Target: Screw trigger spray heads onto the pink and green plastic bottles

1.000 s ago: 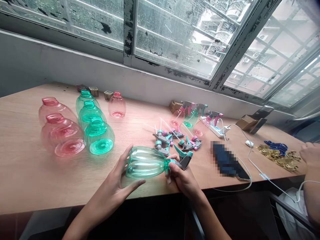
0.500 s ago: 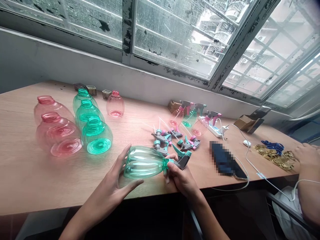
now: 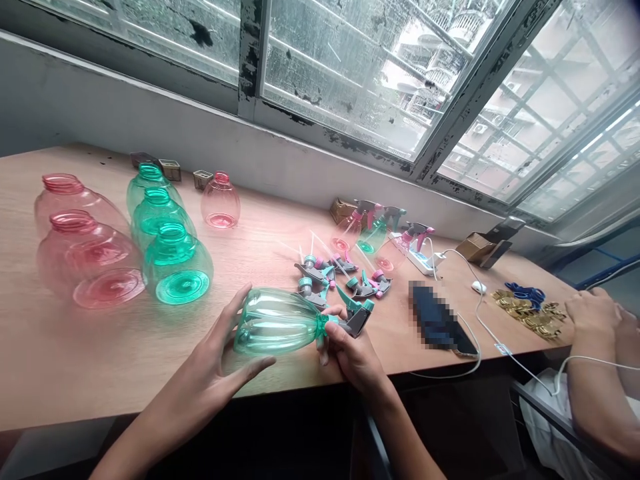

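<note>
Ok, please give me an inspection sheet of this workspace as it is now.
Surface: wooden table under a window.
Job's things: bottle, green, on its side in both hands, trigger head at its neck; loose heads; empty green bottles and pink bottles; assembled sprayers.
Clutter: phone, box, gold pieces.
Hands: left hand cups the bottle's base; right hand grips the trigger head at the neck.
Cables: white cable from power strip, past the phone and over the table edge.
Surroundings: window, frame paint peeling; another person's hand at the right.
</note>
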Action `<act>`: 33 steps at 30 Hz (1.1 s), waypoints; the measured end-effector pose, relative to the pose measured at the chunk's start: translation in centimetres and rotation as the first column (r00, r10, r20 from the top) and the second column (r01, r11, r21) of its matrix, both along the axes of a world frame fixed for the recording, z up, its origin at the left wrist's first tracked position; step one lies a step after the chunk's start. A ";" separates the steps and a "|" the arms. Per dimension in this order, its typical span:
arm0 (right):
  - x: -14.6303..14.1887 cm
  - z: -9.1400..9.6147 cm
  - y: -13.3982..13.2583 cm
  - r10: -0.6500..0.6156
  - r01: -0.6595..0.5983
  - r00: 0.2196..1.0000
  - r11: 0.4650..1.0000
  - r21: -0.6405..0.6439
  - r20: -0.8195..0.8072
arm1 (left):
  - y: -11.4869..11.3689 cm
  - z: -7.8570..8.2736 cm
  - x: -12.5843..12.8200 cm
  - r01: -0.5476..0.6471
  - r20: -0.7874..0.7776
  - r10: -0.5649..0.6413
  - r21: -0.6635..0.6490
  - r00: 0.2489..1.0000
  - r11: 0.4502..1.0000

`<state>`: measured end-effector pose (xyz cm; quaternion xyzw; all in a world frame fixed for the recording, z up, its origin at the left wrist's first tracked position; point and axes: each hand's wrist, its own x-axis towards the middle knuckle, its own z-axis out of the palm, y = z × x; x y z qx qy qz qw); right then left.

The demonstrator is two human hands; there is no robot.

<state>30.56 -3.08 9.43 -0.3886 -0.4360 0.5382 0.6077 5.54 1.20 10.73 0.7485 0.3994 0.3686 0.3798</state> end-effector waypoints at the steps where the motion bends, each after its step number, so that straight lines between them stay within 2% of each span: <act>1: 0.0 0.0 0.0 0.002 -0.002 1.000 1.000 -0.004 0.001 | 0.1 -0.1 0.0 -0.001 0.006 0.001 -0.001 1.000 1.000; 8: 0.1 0.2 -0.1 0.004 -0.004 1.000 1.000 -0.025 -0.003 | 0.2 -0.5 0.2 -0.025 0.018 0.025 0.026 1.000 0.999; 17: 0.1 -0.2 0.0 -0.003 0.003 1.000 1.000 -0.014 0.024 | 0.0 0.2 0.1 -0.001 0.006 0.001 0.011 1.000 1.000; 21: 0.0 0.0 0.2 -0.002 0.003 0.999 1.000 -0.005 0.044 | 0.3 -0.3 0.1 -0.025 0.016 0.025 0.006 1.000 1.000; 25: 0.0 0.0 0.2 -0.007 0.008 0.999 1.000 -0.005 0.053 | 0.7 -0.8 0.1 0.025 0.026 -0.025 -0.013 0.999 1.000; 29: 0.0 0.0 0.2 -0.004 0.004 0.999 1.000 -0.010 0.047 | 0.6 -1.0 0.0 0.012 0.061 -0.012 0.004 0.998 1.000; 33: -0.1 0.2 0.1 -0.005 0.005 0.998 1.000 -0.007 0.055 | 0.4 -0.8 0.0 0.056 0.145 -0.042 -0.088 0.988 0.995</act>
